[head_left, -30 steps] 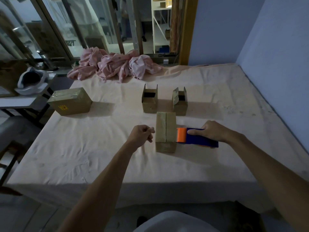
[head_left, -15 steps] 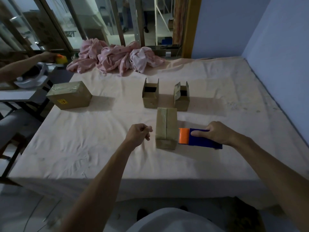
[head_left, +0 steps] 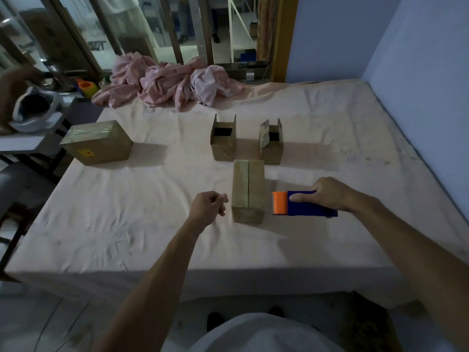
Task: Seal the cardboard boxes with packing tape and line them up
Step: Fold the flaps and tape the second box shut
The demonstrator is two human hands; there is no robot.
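A small closed cardboard box [head_left: 248,189] stands on the cloth-covered table [head_left: 132,224], its two top flaps meeting along a lengthwise seam. My right hand [head_left: 330,193] grips a blue and orange tape dispenser [head_left: 302,207] just right of that box, a small gap between them. My left hand [head_left: 208,208] is curled into a loose fist close to the box's left side and holds nothing that I can see. Behind the closed box stand two small boxes with flaps up, one on the left [head_left: 223,141] and one on the right [head_left: 271,142].
A larger taped box [head_left: 97,142] with a yellow label sits at the table's left. Crumpled pink cloth [head_left: 167,83] lies at the far edge. A blue wall runs along the right. A side table with a bowl [head_left: 35,110] and another person's hand [head_left: 15,82] are far left.
My right hand has drawn the dispenser slightly right, off the closed box's side. My left hand stays curled beside the box. The other person's hand at far left has moved.
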